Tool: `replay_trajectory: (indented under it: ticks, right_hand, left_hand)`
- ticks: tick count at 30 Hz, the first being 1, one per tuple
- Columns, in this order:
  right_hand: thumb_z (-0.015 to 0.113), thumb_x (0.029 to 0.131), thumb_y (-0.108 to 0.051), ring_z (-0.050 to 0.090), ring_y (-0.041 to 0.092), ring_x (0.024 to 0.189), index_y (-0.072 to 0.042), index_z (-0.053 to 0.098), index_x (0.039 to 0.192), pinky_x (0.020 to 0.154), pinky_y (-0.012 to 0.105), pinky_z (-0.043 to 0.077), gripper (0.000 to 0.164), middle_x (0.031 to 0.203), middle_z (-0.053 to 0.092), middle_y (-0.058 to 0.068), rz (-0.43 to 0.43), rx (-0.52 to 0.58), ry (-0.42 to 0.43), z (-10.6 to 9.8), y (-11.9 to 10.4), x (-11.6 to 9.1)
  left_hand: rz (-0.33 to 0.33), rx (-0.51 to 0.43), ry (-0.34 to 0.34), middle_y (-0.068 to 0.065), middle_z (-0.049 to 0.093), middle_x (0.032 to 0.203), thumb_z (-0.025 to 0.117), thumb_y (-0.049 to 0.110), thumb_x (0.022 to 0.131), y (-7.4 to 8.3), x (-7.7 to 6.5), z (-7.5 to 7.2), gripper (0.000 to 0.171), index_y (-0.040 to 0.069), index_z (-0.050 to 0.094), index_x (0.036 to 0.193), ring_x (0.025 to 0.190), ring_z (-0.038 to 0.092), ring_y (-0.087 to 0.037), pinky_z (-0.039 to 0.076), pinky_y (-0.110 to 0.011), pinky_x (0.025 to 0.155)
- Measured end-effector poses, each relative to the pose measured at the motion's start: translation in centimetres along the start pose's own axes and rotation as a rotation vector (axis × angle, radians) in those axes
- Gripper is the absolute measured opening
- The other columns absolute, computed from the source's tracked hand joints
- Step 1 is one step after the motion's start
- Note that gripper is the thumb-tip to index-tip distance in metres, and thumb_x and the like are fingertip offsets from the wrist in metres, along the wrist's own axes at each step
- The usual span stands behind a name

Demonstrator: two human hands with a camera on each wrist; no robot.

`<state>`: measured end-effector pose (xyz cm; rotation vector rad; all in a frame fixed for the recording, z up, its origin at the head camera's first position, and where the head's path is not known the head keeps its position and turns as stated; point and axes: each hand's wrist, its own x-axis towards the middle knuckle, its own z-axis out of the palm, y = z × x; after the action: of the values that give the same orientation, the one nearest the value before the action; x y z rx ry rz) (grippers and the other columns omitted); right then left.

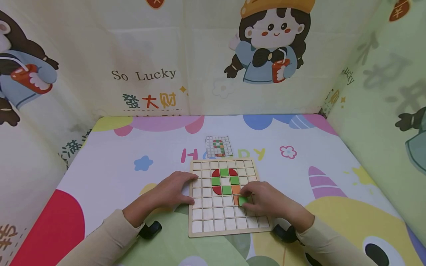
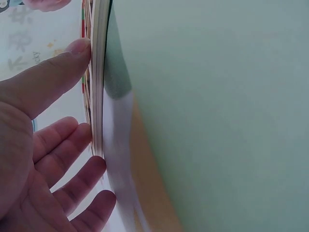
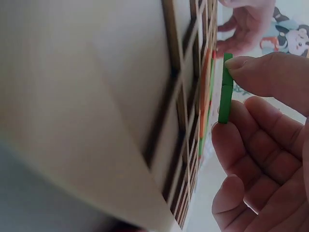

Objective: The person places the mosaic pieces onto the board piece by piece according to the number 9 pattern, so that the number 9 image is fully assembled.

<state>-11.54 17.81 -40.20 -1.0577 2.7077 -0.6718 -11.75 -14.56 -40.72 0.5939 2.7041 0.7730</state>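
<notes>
A square wooden grid board (image 1: 202,226) lies on the table. Thumb and fingertips of my left hand (image 1: 173,189) touch its left edge; in the left wrist view those fingers spread beside the board's side. Between thumb and fingers, my right hand (image 1: 266,199) pinches a green square tile (image 3: 226,92), held over the lower right part of the grid next to an orange tile (image 1: 236,200). Set in the cells above are three red rounded-corner tiles (image 1: 216,190), several green tiles (image 1: 224,172) and another orange tile (image 1: 235,189), forming a ring around one bare cell.
Behind the board lies a small paper card (image 1: 218,147) printed with a grid and a coloured, nine-like figure. A colourful printed cloth (image 1: 110,166) covers the table. Patterned curtains (image 1: 206,59) stand at the back and both sides. Each wrist carries a black device (image 1: 150,229).
</notes>
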Motion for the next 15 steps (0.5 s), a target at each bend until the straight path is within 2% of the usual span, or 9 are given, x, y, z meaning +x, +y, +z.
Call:
replay_trajectory:
  ticks: [15]
  right_hand:
    - [0.081, 0.084, -0.018, 0.058, 0.004, 0.085, -0.015, 0.069, 0.1, 0.083, 0.034, 0.052, 0.02, 0.094, 0.066, -0.011, -0.032, -0.01, -0.039, 0.75, -0.19, 0.16]
  left_hand:
    - [-0.009, 0.004, -0.003, -0.011, 0.055, 0.138, 0.088, 0.024, 0.078, 0.0, 0.05, -0.01, 0.071, 0.006, 0.056, 0.139, 0.127, 0.047, -0.031, 0.044, -0.046, 0.102]
